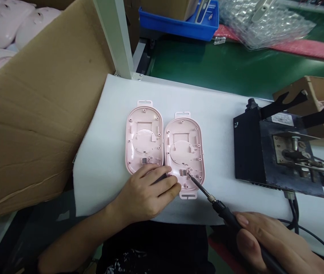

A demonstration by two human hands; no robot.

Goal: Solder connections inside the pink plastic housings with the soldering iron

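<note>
1. Pale pink oval plastic housing shell [143, 139], hollow side up, at the centre of the view on a white foam sheet [107, 182], with a matching second pale pink oval plastic housing shell [183, 152] just beside it on its 3 o'clock side, the two almost touching.
2. Left hand [147, 194] at 7 o'clock, laid across the lower parts of both shells, with fingers [164, 182] together and gently curved, resting on the plastic, not clamped on it.
3. Right hand [273, 243] at 5 o'clock, closed around the black handle of a slim soldering iron [227, 215], its metal tip down on a small round post beside a metal tab near the bottom of the second shell.
4. Black metal soldering stand [276, 152] with forked arms at 3 o'clock, on the sheet, and a thin black cable [294, 213] below it.
5. Brown cardboard box flap [36, 114] at 9 o'clock, with pale pink moulded plastic covers [2, 30] piled behind it at 10 o'clock.
6. Blue plastic crate [179, 23] at 12 o'clock, clear plastic packing [264, 23] at 1 o'clock, and a green conveyor belt [221, 64] beyond the sheet.
</note>
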